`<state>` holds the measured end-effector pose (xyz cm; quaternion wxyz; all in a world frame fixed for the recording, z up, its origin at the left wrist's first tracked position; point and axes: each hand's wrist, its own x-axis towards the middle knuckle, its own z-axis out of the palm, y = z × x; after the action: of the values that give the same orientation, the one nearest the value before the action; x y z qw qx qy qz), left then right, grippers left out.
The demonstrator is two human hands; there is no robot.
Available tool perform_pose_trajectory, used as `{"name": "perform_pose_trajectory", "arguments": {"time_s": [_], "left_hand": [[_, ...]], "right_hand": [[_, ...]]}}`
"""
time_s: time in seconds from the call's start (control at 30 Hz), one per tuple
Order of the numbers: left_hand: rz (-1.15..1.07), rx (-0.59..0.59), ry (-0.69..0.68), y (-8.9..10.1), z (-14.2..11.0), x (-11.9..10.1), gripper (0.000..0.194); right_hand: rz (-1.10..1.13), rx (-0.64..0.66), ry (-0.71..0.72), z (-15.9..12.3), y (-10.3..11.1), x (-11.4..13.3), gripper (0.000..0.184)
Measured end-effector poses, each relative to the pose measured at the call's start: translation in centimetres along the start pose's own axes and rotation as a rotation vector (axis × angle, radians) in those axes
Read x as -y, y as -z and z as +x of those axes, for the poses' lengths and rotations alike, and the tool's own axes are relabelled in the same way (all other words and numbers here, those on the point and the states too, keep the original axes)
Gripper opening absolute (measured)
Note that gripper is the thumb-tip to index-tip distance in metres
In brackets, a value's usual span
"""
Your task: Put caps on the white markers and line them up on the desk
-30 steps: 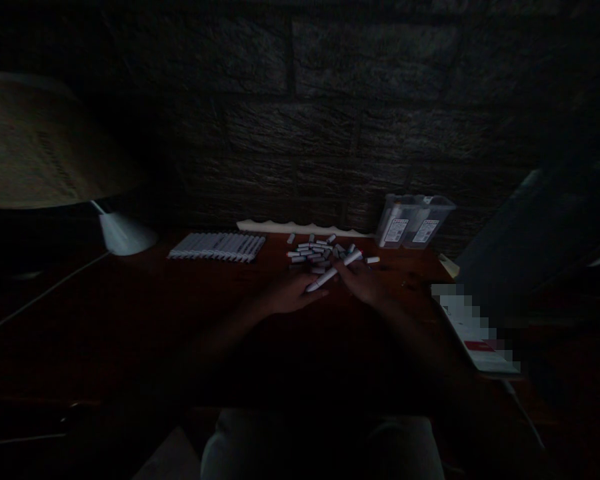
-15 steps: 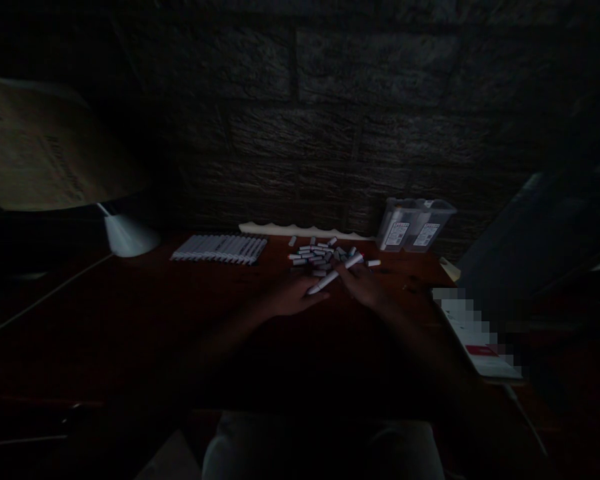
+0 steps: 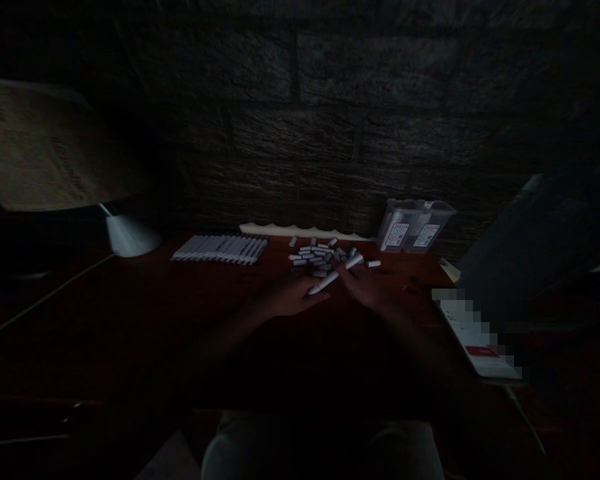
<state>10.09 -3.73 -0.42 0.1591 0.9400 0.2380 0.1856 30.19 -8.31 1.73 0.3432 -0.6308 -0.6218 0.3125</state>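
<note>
A white marker slants between my two hands over the dark wooden desk, its reddish end up and to the right. My left hand is closed on its lower end. Around the upper part, my right hand grips it, with the thumb along the barrel. Just beyond the hands lies a loose heap of marker caps, white with coloured ends; my fingers hide some of them. To the left, several white markers lie side by side in a row. The scene is very dim, so fine detail of the fingers is lost.
At the back right stands a clear plastic case with labels. A lamp with a paper-like shade is at the left, its cord trailing over the desk. A partly blurred white device or booklet lies at right. A stone wall rises behind.
Both hands keep their hold on the marker and barely move. The whole view has shifted very slightly; the caps and the row of markers stay as they were.
</note>
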Motion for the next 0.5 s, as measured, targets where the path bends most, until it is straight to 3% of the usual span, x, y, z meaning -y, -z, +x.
{"name": "perform_pose_trajectory", "arguments": {"time_s": [0.5], "left_hand": [[0.013, 0.006, 0.000, 0.04, 0.03, -0.04, 0.030]], "right_hand": [[-0.002, 0.010, -0.002, 0.01, -0.09, -0.22, 0.051]]}}
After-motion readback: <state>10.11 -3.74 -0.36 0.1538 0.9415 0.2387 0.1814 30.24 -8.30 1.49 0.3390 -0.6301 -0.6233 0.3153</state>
